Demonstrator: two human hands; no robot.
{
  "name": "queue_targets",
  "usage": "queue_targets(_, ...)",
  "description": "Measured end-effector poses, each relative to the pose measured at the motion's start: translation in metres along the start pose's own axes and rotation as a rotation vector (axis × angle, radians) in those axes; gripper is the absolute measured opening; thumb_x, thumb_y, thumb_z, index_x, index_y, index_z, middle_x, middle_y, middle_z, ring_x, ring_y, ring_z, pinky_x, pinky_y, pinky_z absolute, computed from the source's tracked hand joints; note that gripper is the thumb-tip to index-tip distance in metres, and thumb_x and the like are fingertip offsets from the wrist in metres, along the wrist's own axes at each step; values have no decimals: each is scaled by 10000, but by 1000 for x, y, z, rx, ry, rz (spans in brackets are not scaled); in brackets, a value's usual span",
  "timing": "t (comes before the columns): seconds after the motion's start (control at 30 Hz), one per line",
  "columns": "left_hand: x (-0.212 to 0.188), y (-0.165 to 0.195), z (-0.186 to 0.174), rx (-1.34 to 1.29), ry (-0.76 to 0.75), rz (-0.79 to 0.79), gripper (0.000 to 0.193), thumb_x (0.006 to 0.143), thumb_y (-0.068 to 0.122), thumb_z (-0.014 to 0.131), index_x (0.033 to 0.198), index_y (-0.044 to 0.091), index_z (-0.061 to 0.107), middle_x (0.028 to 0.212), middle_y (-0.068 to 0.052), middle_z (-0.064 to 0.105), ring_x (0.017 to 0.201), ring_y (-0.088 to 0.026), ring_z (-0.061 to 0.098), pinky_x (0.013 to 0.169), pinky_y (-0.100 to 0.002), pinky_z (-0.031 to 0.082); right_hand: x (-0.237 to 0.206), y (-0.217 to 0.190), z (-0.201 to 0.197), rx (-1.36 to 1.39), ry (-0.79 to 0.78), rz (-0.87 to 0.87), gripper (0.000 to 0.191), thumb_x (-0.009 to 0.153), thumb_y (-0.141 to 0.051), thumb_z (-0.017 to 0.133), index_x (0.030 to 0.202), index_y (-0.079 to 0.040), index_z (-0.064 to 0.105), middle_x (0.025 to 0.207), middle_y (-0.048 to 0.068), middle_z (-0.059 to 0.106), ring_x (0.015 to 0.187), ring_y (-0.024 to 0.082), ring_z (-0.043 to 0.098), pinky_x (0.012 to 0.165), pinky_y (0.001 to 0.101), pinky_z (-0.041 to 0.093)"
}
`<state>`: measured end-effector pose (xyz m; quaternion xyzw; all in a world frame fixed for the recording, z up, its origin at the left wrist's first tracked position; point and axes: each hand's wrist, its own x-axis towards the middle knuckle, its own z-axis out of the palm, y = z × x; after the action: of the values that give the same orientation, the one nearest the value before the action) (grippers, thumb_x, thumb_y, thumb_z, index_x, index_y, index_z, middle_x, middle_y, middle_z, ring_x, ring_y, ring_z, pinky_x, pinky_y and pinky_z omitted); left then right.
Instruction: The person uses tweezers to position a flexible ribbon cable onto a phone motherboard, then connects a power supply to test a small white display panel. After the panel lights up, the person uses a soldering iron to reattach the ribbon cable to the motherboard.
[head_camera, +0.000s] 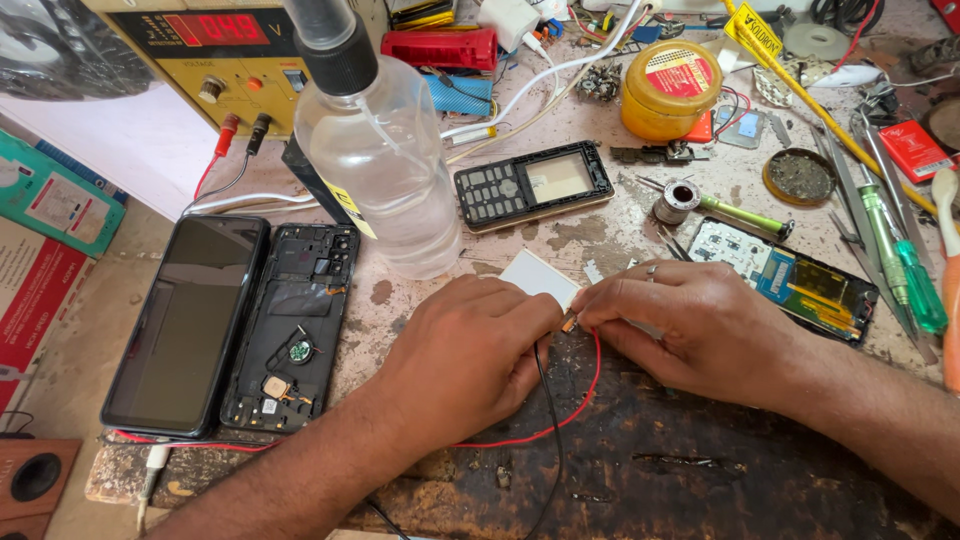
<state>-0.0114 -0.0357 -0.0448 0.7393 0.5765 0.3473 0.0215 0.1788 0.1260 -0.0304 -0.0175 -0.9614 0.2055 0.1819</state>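
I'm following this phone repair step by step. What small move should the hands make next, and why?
Probably press the two wire tips down and hold them steady: the left hand and right hand pinch the black wire and red wire at the white piece.

Small part btwn fingertips of left hand & right hand: mostly hidden, can't ID. White piece partly covered; bottle top cut off.
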Motion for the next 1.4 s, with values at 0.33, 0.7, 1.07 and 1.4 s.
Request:
queue_targets(0.33,2,0,-1,9,9,14,246,772,95,747,986,75,627,823,-101,671,867,-340,658,754,-472,498,-1,1,-2,38,16,50,168,828,-91,770,993,-107,751,953,50,796,829,203,795,698,317,626)
queue_targets(0.7,2,-2,1,-2,7,18,245,769,85,737,990,73,633,824,-112,676,868,-344,660,762,-473,500,-5,4,1,-38,46,53,219,779,-132,758,988,-97,706,949,65,796,797,220,781,671,330,613)
queue_targets(1.07,2,-1,1,-3,9,16,249,769,87,744,986,73,624,836,-110,683,874,-349,663,763,-475,502,-1,-1,1,56,52,63,136,818,-88,779,949,-81,740,972,72,801,866,209,805,726,310,636)
queue_targets(1.4,2,-1,0,7,-5,8,243,774,97,741,989,77,630,811,-105,672,865,-341,660,759,-474,500,-2,4,0,15,28,94,138,784,-101,798,909,-80,745,943,79,806,827,225,793,691,331,619)
